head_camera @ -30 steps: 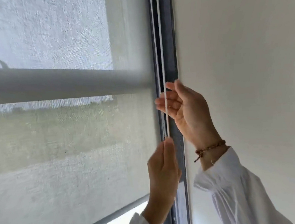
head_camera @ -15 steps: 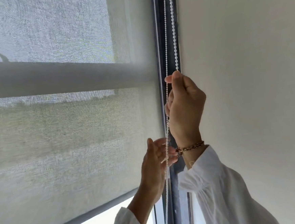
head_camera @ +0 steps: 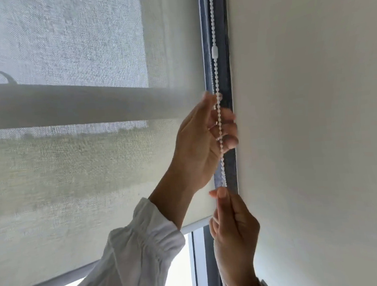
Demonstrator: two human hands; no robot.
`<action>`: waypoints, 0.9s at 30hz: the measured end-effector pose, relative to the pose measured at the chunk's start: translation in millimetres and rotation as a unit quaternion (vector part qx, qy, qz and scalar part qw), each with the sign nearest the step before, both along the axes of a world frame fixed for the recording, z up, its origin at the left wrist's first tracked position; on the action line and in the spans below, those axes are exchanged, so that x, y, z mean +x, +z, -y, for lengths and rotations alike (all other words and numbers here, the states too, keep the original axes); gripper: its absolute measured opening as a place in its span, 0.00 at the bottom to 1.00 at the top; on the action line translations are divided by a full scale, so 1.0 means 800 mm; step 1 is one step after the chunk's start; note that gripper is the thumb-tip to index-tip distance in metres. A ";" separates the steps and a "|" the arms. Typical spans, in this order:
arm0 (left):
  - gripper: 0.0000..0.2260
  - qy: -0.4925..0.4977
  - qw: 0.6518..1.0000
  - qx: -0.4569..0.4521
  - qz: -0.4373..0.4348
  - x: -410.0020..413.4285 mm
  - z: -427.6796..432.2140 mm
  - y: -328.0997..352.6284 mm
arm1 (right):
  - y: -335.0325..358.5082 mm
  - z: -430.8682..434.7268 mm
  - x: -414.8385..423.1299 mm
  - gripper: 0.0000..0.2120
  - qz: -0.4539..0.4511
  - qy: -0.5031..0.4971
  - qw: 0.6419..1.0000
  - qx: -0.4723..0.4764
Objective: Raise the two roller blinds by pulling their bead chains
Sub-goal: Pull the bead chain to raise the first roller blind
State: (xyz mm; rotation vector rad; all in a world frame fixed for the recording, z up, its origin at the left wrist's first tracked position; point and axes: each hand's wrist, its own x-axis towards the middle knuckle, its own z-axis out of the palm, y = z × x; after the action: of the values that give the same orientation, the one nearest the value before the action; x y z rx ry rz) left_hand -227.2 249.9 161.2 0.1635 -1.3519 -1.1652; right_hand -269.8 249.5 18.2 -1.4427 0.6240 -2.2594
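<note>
Left hand [head_camera: 200, 142] up high, fingers loosely curled around the white chain [head_camera: 216, 77], not clearly gripping. Right hand [head_camera: 234, 236] below, thumb and forefinger pinching the chain's lower run. Chain hangs along the dark frame [head_camera: 222, 50] beside the wall [head_camera: 315, 110], connector [head_camera: 214, 52] above both hands. Blind [head_camera: 84, 173] bottom bar sits low, bright gap under it.

The bead chain [head_camera: 216, 77] is hanging straight down between the blind [head_camera: 84, 173] on my left and the wall [head_camera: 317, 132] on my right. My left hand [head_camera: 202, 146] is sitting above my right hand [head_camera: 234, 234], its fingers [head_camera: 227, 128] curling behind the chain. The chain's connector [head_camera: 214, 55] is hanging above both, and the blind's bottom bar [head_camera: 58, 281] is lying left of my right hand's fingers.
</note>
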 end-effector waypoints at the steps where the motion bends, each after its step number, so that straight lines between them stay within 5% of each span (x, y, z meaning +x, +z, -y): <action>1: 0.12 0.023 1.000 0.013 -0.009 -0.006 -0.001 0.001 | -0.002 -0.002 0.000 0.20 0.005 0.031 0.999 0.008; 4: 0.16 0.085 0.994 0.010 -0.061 -0.019 -0.004 0.000 | 0.010 -0.005 -0.005 0.23 0.051 0.167 0.984 0.038; 12: 0.16 0.116 0.988 -0.039 -0.091 -0.013 -0.010 -0.030 | 0.091 0.020 -0.047 0.32 0.060 0.288 0.950 0.101; 16: 0.17 0.145 0.988 0.004 -0.048 -0.012 -0.010 -0.095 | 0.146 0.009 -0.055 0.22 0.065 0.342 0.935 0.065; 23: 0.19 0.216 0.973 0.042 0.074 -0.014 -0.007 -0.192 | 0.200 -0.002 -0.036 0.13 0.009 0.316 0.946 0.077; 27: 0.15 0.190 0.977 0.043 0.082 -0.003 0.008 -0.186 | 0.190 -0.007 -0.031 0.12 0.054 0.281 0.958 0.030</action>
State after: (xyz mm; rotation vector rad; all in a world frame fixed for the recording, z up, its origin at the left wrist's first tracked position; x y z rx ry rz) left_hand -229.8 243.1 12.1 0.5672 -1.3396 -0.8996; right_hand -294.8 254.9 169.8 -1.2578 0.2040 -1.8344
